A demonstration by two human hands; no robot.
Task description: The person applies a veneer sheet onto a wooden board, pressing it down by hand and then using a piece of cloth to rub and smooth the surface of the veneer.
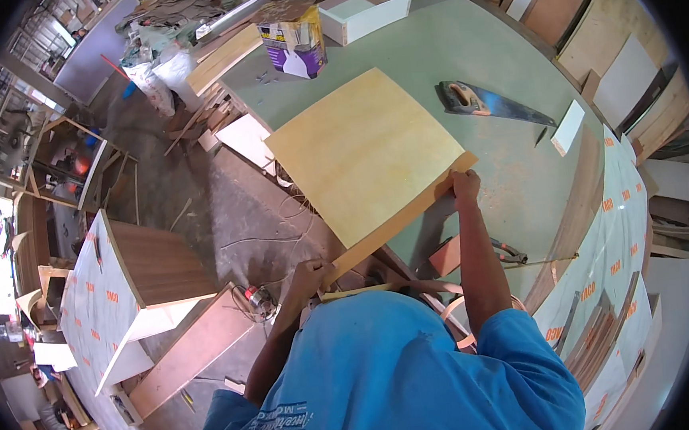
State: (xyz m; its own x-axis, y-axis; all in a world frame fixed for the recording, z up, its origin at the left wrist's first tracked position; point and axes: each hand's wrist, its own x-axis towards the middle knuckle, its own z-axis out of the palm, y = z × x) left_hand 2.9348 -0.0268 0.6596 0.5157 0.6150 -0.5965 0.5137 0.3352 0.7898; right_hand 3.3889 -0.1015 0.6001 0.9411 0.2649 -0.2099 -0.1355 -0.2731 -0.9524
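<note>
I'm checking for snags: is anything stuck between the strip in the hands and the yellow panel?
Nothing visible: the tan strip, held near its ends by the left hand and right hand, runs along the yellow panel's near edge.

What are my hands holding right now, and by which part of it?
A narrow tan strip along the near edge of the pale yellow panel: your left hand grips near its left end, your right hand near its right end.
</note>
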